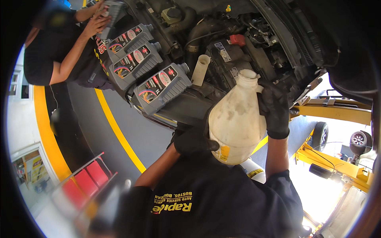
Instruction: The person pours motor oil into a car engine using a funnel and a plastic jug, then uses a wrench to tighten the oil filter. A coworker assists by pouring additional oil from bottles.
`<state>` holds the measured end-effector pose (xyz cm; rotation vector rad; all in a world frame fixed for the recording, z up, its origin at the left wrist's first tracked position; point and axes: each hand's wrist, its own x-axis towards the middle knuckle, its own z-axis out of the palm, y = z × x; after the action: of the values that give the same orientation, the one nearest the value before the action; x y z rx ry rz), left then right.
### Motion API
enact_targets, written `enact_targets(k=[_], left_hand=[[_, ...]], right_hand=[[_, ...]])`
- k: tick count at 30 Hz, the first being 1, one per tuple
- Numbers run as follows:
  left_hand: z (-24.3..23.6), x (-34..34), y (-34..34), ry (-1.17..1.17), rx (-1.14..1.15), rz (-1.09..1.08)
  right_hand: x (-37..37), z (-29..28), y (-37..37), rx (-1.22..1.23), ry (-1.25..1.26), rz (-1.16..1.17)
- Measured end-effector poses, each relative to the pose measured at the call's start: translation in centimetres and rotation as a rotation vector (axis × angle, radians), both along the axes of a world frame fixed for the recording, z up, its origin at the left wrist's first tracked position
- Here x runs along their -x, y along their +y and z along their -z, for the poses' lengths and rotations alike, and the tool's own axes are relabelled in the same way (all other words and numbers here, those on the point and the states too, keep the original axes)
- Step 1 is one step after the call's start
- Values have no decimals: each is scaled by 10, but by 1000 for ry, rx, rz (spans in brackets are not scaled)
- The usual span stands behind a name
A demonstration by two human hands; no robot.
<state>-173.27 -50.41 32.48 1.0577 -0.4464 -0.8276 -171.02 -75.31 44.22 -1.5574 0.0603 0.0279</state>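
Note:
A large translucent, stained plastic jug stands upright between my hands, its open neck raised over the engine bay's front. My left hand, in a black glove, grips the jug low on its left side, thumb against the plastic. Also gloved in black, my right hand is closed on the handle at the jug's right. Just beyond the jug's neck, a pale cylindrical container sits beside the black battery cover. To its left, three grey oil bottles with dark labels lie along the front of the car.
At upper left, a co-worker holds another grey bottle with both hands. A red stepped stand is at lower left on the striped floor. A yellow lift and loose wheels occupy the right.

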Motion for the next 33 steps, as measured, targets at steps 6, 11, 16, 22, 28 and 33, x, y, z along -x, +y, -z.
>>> enact_targets(k=[6, 11, 16, 22, 28, 33], left_hand=[[11, -30, -7, 51, 9, -5], [17, -44, 6, 171, 139, 31], [11, -38, -11, 56, 126, -233], [-13, -35, -27, -134, -191, -153], [-31, -31, -55, -142, -103, -324], [-42, -16, -72, -126, -91, -349]], right_hand=[[-40, 5, -1, 207, 51, 62], [-61, 25, -14, 579, -23, 27], [-92, 73, 8, 567, -122, -6], [-129, 96, 60, 506, -210, -277], [-135, 94, 65, 451, -259, -426], [-128, 91, 52, 433, -249, -449]])
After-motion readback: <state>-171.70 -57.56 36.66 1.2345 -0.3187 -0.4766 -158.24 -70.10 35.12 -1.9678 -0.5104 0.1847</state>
